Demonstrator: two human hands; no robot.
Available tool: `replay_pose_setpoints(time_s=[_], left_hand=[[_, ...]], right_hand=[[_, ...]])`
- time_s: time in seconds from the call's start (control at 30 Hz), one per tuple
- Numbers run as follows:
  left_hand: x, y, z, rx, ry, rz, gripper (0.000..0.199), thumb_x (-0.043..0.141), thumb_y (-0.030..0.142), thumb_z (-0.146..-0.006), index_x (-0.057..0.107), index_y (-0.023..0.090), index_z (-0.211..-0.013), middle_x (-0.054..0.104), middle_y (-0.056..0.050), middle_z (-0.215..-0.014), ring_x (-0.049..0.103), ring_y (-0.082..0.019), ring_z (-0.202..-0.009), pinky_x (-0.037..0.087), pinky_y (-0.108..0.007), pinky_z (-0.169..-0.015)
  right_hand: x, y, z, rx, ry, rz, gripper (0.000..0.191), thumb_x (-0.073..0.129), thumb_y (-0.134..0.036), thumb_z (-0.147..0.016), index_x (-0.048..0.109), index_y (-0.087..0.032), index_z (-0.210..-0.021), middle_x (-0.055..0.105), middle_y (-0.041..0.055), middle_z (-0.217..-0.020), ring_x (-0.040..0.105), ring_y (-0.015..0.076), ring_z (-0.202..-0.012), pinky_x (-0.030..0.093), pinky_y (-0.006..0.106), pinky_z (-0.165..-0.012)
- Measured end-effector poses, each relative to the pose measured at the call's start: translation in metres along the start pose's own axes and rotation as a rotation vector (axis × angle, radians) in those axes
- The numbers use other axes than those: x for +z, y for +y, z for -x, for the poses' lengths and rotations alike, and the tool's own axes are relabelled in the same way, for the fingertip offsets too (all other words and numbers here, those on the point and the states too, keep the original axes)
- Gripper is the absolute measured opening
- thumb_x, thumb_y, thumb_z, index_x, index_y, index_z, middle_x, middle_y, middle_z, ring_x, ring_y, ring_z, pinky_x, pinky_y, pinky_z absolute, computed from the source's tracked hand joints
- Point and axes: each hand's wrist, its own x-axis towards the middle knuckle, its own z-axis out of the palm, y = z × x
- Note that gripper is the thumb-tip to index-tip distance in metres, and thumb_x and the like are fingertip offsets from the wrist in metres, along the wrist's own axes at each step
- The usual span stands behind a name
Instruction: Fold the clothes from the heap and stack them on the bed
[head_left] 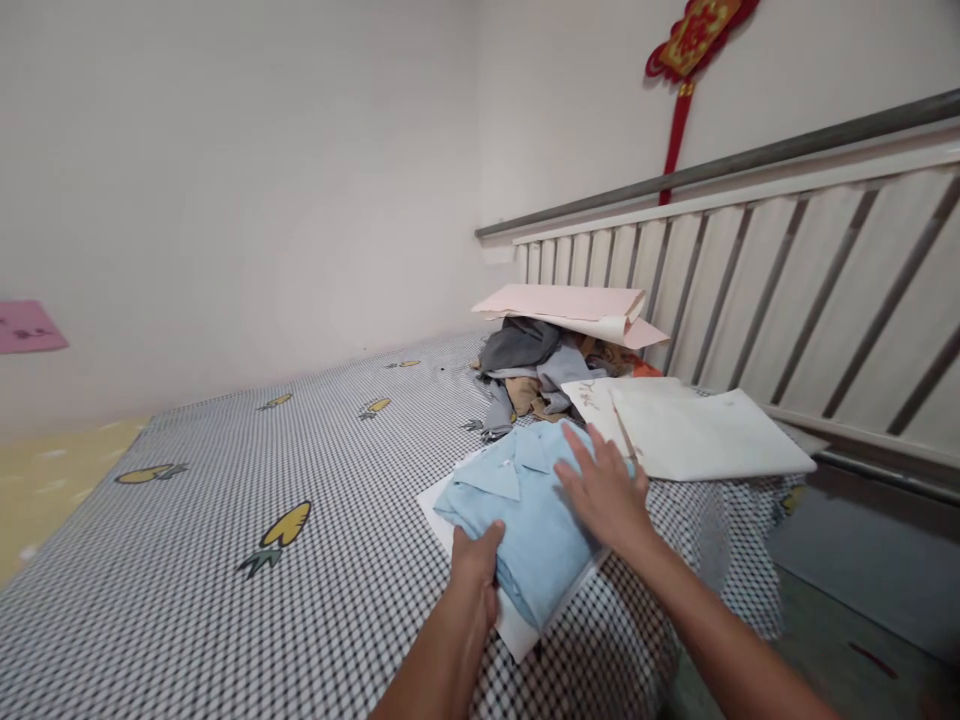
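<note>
Your right hand (604,490) lies open, fingers spread, on the far side of the light blue shirt (517,530), which sits folded, collar showing, on a white backing sheet (510,625) on the checked bedspread (187,560). Your left hand (474,580) is at the shirt's near edge with its fingers hidden, so you cannot tell whether it grips the cloth or only presses on it. The step in hand looks like smoothing this folded shirt flat against the sheet. The next move calls for an even press that keeps the folded edges square with the sheet's sides. Beyond the shirt lies a heap of mixed clothes (521,360) under folded pink paper (562,305). To the right of the shirt, flat white paper sheets (697,430) lie near the slatted bed frame (750,300). Well above the shirt, a red knot ornament (694,40) hangs on the wall.
</note>
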Motion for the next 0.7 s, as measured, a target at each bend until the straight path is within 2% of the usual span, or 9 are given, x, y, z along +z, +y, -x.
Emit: replay_pose_setpoints(time_s=[0.1, 0.17, 0.27, 0.33, 0.43, 0.5, 0.57, 0.63, 0.7], left_hand=[[0.0, 0.008, 0.001, 0.04, 0.032, -0.069, 0.05, 0.067, 0.014, -0.081, 0.048, 0.017, -0.127, 0.069, -0.016, -0.12, 0.072, -0.022, -0.094, 0.06, -0.038, -0.084], [-0.003, 0.02, 0.003, 0.078, 0.088, -0.148, 0.057, 0.069, 0.012, -0.078, 0.046, 0.016, -0.129, 0.069, -0.017, -0.118, 0.072, -0.024, -0.097, 0.058, -0.042, -0.088], [-0.008, 0.044, 0.011, 0.164, 0.196, -0.284, 0.077, 0.072, 0.01, -0.074, 0.036, 0.015, -0.142, 0.058, -0.023, -0.134, 0.059, -0.031, -0.124, 0.045, -0.054, -0.107], [-0.009, 0.059, 0.024, 0.358, 0.293, -0.478, 0.076, 0.065, 0.015, -0.081, 0.03, 0.017, -0.148, 0.044, -0.024, -0.148, 0.041, -0.034, -0.141, 0.033, -0.061, -0.114], [-0.002, 0.067, 0.052, 0.9, 0.353, -0.891, 0.054, 0.048, 0.023, -0.094, 0.039, 0.021, -0.147, 0.038, -0.019, -0.155, 0.031, -0.034, -0.147, 0.023, -0.065, -0.117], [0.003, 0.059, 0.065, 1.193, 0.156, -1.074, 0.046, 0.047, 0.025, -0.096, 0.05, 0.029, -0.141, 0.04, -0.011, -0.157, 0.03, -0.031, -0.148, 0.014, -0.066, -0.12], [0.003, 0.042, 0.066, 1.274, -0.201, -1.16, 0.042, 0.056, 0.027, -0.093, 0.059, 0.037, -0.134, 0.045, -0.005, -0.155, 0.03, -0.031, -0.149, 0.003, -0.067, -0.121], [-0.003, 0.022, 0.055, 1.153, -0.451, -1.187, 0.043, 0.068, 0.029, -0.085, 0.064, 0.039, -0.127, 0.053, -0.005, -0.149, 0.036, -0.034, -0.145, -0.002, -0.069, -0.119], [-0.014, 0.001, 0.038, 0.976, -0.482, -1.19, 0.048, 0.073, 0.028, -0.081, 0.064, 0.04, -0.127, 0.055, -0.007, -0.147, 0.039, -0.038, -0.143, -0.002, -0.073, -0.117]], right_hand=[[0.027, -0.012, 0.017, -0.04, -0.26, 0.004, 0.057, 0.017, -0.06, -0.099, 0.018, -0.048, -0.155, 0.015, -0.0032, -0.167, 0.017, 0.0359, -0.151, 0.019, 0.072, -0.111], [0.042, -0.014, 0.019, -0.014, -0.357, 0.031, 0.058, 0.018, -0.064, -0.098, 0.022, -0.048, -0.154, 0.018, -0.0037, -0.167, 0.015, 0.0375, -0.151, 0.015, 0.073, -0.112], [0.045, -0.014, 0.015, -0.018, -0.402, 0.037, 0.059, 0.02, -0.065, -0.097, 0.024, -0.048, -0.154, 0.018, -0.003, -0.167, 0.013, 0.0387, -0.151, 0.011, 0.073, -0.112], [0.035, -0.014, 0.014, -0.04, -0.379, 0.044, 0.059, 0.027, -0.062, -0.097, 0.027, -0.045, -0.154, 0.022, 0.0, -0.166, 0.019, 0.0386, -0.15, 0.013, 0.071, -0.113], [0.015, -0.014, 0.009, -0.083, -0.169, 0.086, 0.056, 0.035, -0.051, -0.098, 0.033, -0.04, -0.153, 0.028, 0.0031, -0.164, 0.022, 0.0372, -0.149, 0.01, 0.069, -0.114], [0.008, -0.011, 0.002, -0.07, -0.07, 0.101, 0.055, 0.034, -0.047, -0.099, 0.033, -0.04, -0.153, 0.025, 0.0012, -0.165, 0.016, 0.037, -0.15, 0.004, 0.069, -0.115], [0.011, -0.006, -0.011, -0.002, -0.111, 0.087, 0.055, 0.03, -0.049, -0.099, 0.03, -0.041, -0.154, 0.019, -0.0016, -0.167, 0.009, 0.0377, -0.152, 0.001, 0.07, -0.114], [0.023, 0.0, -0.024, 0.072, -0.24, 0.055, 0.056, 0.024, -0.054, -0.099, 0.028, -0.043, -0.154, 0.018, -0.0028, -0.167, 0.01, 0.0391, -0.151, 0.004, 0.073, -0.112], [0.04, 0.005, -0.036, 0.107, -0.348, 0.028, 0.056, 0.021, -0.056, -0.099, 0.03, -0.045, -0.152, 0.021, -0.0024, -0.166, 0.015, 0.0408, -0.15, 0.008, 0.077, -0.109]])
